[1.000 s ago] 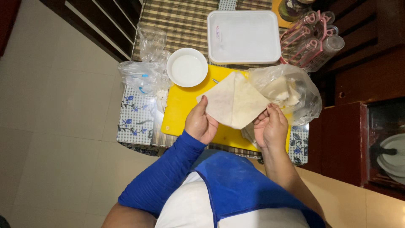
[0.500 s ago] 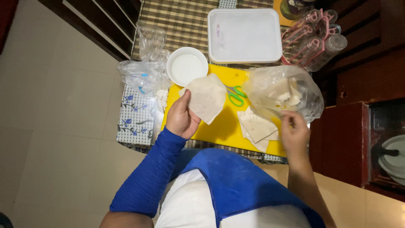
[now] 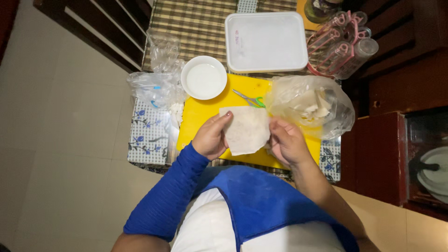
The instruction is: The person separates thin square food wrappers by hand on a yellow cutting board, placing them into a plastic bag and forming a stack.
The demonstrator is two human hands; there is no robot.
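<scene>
A thin pale pastry sheet (image 3: 246, 130) is held flat between both hands, just above the yellow cutting board (image 3: 219, 103). My left hand (image 3: 211, 137) pinches its left edge and my right hand (image 3: 286, 141) pinches its right edge. Small scissors with green handles (image 3: 250, 99) lie on the board beyond the sheet. A white bowl of pale liquid (image 3: 203, 78) stands at the board's far left corner. A clear plastic bag with pale pieces inside (image 3: 311, 105) rests on the board's right side.
A white rectangular tray (image 3: 266, 42) lies farther back on the checked tablecloth. Pink-trimmed clear bottles (image 3: 340, 44) lean at the far right. Crumpled clear bags (image 3: 157, 84) sit at the left. A dark wooden cabinet (image 3: 387, 154) flanks the table's right.
My right hand came back from the board's right side and took the sheet's right edge. The sheet moved toward the middle, held by both hands. Other sheets seen on the board are out of sight.
</scene>
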